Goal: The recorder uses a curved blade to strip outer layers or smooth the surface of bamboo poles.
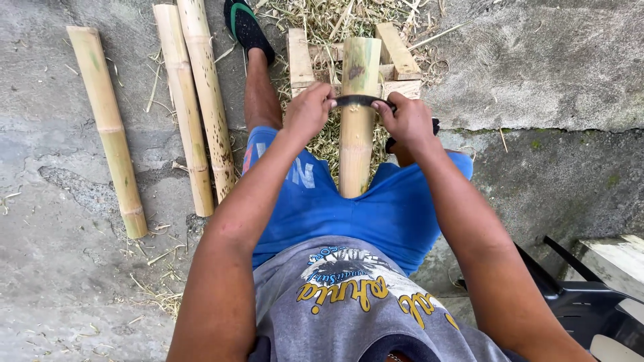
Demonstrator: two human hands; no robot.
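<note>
Left hand: my left hand (307, 110) is closed in a fist around the left end of the dark curved metal blade (362, 100), fingers wrapped tight.
Right hand: my right hand (407, 121) is closed the same way on the blade's right end, knuckles up.
Blade: it lies crosswise over the pale yellow-green bamboo pole (357, 114), touching its upper surface, between my two fists.
Pole: it runs away from me between my knees, its near end tucked against my blue shorts (362, 208), its far end resting on the small rough wooden frame (396, 57) of nailed slats.
Frame: it sits on the grey concrete floor (537, 67) among a heap of thin pale bamboo shavings (322, 17).
Left leg: it is stretched out beside the frame, foot in a black sandal with a green strap (247, 27).
Spare poles: three cut bamboo lengths (184, 107) lie on the floor to my left, two of them side by side and touching, the third well apart.
Right edge: a dark plastic chair (583, 302) stands just beside my right arm.
</note>
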